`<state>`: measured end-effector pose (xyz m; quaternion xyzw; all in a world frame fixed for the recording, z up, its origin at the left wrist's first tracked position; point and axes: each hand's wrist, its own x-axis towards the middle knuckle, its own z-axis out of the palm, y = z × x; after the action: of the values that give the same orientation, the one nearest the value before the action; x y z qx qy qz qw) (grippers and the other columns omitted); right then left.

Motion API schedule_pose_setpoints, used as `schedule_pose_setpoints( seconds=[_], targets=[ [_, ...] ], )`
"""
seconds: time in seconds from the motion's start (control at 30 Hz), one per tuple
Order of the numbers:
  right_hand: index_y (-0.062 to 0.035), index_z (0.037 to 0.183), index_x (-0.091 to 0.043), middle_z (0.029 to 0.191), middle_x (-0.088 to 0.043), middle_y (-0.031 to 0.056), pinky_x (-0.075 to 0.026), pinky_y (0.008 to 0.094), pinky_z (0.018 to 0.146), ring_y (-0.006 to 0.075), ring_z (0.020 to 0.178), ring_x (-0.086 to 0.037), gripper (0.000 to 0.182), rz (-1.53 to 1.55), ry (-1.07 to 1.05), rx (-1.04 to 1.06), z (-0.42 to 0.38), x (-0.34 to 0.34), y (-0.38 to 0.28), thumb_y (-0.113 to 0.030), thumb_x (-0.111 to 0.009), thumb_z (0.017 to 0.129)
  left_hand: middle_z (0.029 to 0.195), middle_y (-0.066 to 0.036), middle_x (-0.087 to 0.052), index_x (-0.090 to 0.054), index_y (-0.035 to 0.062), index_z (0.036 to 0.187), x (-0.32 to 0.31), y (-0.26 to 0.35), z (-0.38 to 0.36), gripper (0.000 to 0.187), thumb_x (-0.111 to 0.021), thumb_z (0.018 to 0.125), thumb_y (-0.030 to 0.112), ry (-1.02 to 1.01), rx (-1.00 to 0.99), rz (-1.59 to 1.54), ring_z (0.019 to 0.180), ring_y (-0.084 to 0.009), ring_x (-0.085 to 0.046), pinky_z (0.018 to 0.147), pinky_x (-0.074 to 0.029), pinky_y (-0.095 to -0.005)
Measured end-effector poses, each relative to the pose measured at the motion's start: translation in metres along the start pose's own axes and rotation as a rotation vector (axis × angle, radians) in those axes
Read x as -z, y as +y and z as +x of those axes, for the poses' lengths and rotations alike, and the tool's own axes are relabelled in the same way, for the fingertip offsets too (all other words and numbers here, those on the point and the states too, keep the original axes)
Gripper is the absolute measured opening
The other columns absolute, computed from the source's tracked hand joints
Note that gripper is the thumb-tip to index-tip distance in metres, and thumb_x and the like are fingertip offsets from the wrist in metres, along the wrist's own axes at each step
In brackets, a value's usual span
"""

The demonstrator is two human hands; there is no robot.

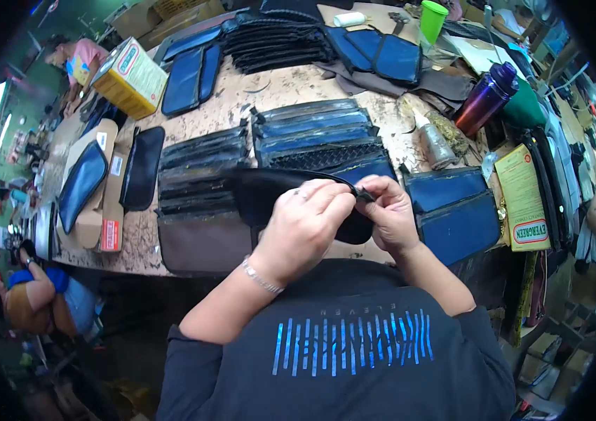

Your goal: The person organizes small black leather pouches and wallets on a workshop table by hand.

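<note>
My left hand [305,224], with a bracelet at the wrist, is closed on the upper edge of a black leather-like panel [256,193]. The panel has rounded corners and hangs partly behind that hand. At its right end my right hand [390,214] pinches the same edge between thumb and fingers. Under and behind the panel lie rows of blue and black pocket pieces [312,133] and a brown panel [203,242]. A pair of joined blue panels [456,210] lies just right of my right hand.
A yellow-and-white box [130,78] stands at the back left, near a cardboard piece [105,186]. Black panels [277,42] are stacked at the back. On the right are a grey bottle [437,144], a purple flask [487,98] and a yellow Evergreen container [522,200]. Other people sit nearby.
</note>
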<state>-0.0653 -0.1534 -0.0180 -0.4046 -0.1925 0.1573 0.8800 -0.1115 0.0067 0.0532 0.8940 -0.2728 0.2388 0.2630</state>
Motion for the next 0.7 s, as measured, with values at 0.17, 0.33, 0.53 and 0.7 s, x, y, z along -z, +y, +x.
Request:
schedule_pose_setpoints(
  seconds=[0.17,0.33,0.53,0.7],
  targets=[
    [-0.0034,0.099,-0.053,0.098,-0.053,0.0057,-0.043,0.0247,0.081,0.0121,0.092,-0.052,0.030,-0.237,-0.096,-0.082,-0.017,0.023,-0.003,0.004,-0.062,0.072,0.091,-0.003,-0.062,-0.057,0.0089,0.086,-0.033,-0.006,-0.029,0.019,-0.057,0.068,0.004,0.108,-0.099,0.102,0.082,-0.0179,-0.060,0.065,-0.042,-0.0265],
    [-0.0033,0.112,-0.044,0.084,-0.055,0.0031,-0.042,0.0200,0.068,0.0073,0.078,-0.052,0.044,-0.324,-0.042,-0.389,-0.010,0.010,-0.041,-0.003,-0.065,0.074,0.091,-0.008,-0.061,-0.056,0.0045,0.082,-0.039,-0.008,-0.033,0.017,-0.060,0.065,0.001,0.142,-0.208,-0.063,0.077,-0.0212,-0.061,0.063,-0.044,-0.0285],
    [-0.0015,0.112,-0.044,0.074,-0.054,0.0005,-0.041,0.0177,0.058,0.0051,0.065,-0.050,0.045,-0.476,-0.151,-0.532,-0.002,0.006,-0.057,0.004,-0.060,0.071,0.084,-0.003,-0.059,-0.058,0.0078,0.082,-0.037,-0.005,-0.032,0.019,-0.062,0.064,0.003,0.123,-0.112,0.000,0.077,-0.0179,-0.058,0.066,-0.041,-0.0288],
    [-0.0034,0.107,-0.047,0.064,-0.051,0.0032,-0.041,0.0240,0.052,0.0103,0.057,-0.052,0.045,-1.130,-0.408,-0.490,-0.002,-0.012,-0.069,0.001,-0.057,0.063,0.083,0.005,-0.056,-0.062,0.0142,0.083,-0.034,0.000,-0.034,0.023,-0.062,0.061,0.010,-0.027,-0.261,0.117,0.072,-0.0116,-0.055,0.064,-0.037,-0.0261]
  ],
)
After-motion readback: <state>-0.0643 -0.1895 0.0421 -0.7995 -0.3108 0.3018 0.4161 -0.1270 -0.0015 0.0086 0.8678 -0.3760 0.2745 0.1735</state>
